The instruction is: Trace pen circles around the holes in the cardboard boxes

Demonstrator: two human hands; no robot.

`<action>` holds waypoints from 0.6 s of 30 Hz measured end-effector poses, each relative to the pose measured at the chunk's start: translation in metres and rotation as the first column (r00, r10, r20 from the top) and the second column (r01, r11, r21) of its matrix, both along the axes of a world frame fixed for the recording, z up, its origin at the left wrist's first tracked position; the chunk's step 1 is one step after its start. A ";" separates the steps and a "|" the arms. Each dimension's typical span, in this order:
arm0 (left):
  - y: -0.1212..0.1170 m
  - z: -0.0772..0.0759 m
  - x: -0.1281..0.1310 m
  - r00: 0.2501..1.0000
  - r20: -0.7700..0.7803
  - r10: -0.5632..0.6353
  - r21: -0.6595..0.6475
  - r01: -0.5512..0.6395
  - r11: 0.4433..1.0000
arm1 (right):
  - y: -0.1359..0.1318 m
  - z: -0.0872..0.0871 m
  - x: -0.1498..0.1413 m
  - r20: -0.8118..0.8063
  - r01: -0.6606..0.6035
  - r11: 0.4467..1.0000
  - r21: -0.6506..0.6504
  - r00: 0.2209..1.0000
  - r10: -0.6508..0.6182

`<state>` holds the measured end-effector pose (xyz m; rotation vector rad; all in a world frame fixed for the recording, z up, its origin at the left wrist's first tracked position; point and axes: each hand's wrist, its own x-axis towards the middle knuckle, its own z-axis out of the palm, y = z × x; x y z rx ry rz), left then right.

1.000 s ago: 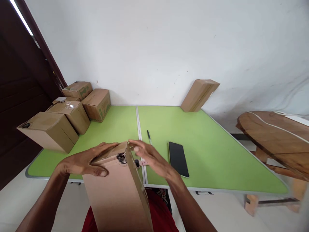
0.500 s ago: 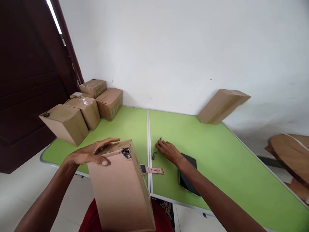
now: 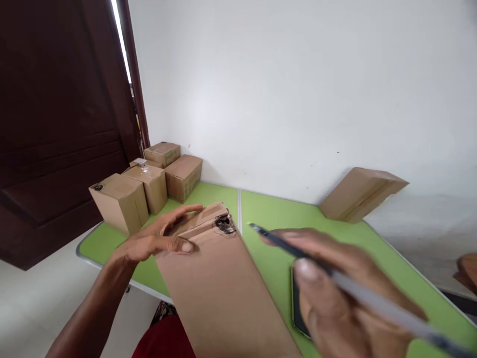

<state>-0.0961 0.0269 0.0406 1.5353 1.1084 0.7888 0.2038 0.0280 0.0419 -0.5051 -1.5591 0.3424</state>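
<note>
A tall brown cardboard box (image 3: 227,288) leans in front of me, with a dark, scorched-looking hole (image 3: 225,223) at its upper right corner. My left hand (image 3: 160,236) grips the box's upper left end, thumb on the near face and fingers over the top. Raised close to the camera, my right hand (image 3: 335,283) pinches a pen (image 3: 294,248) between thumb and fingers. The pen's tip points left toward the scorched corner, apart from it. Part of a dark-screened tablet or phone (image 3: 297,303) shows behind my right hand.
Several cardboard boxes (image 3: 149,186) are grouped at the left of the green table (image 3: 283,206). One more box (image 3: 363,194) leans against the white wall at the right back. A dark door (image 3: 59,124) stands at the left, and a brown wooden object (image 3: 465,271) at the right edge.
My right hand has picked the pen up off the table and brought it close to the camera. The held box tilts more, its top shifted right. The pink-strapped watch is now out of sight.
</note>
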 end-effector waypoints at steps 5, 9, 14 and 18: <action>-0.002 0.011 0.019 0.996 0.087 -0.027 0.021 0.026 0.999 | -0.016 0.003 -0.011 0.180 -0.014 0.998 0.064 0.984 0.003; -0.007 0.020 0.025 0.991 0.135 -0.022 -0.008 0.024 1.000 | -0.015 0.007 -0.004 0.218 0.005 0.997 0.074 0.976 -0.021; -0.011 0.024 0.027 0.991 0.132 -0.014 -0.023 0.017 1.000 | -0.022 0.012 -0.002 0.218 0.057 0.995 0.085 0.973 -0.074; -0.012 0.025 0.029 0.990 0.141 -0.018 -0.016 0.020 1.000 | -0.019 0.011 -0.004 0.224 0.074 0.991 0.110 0.970 -0.097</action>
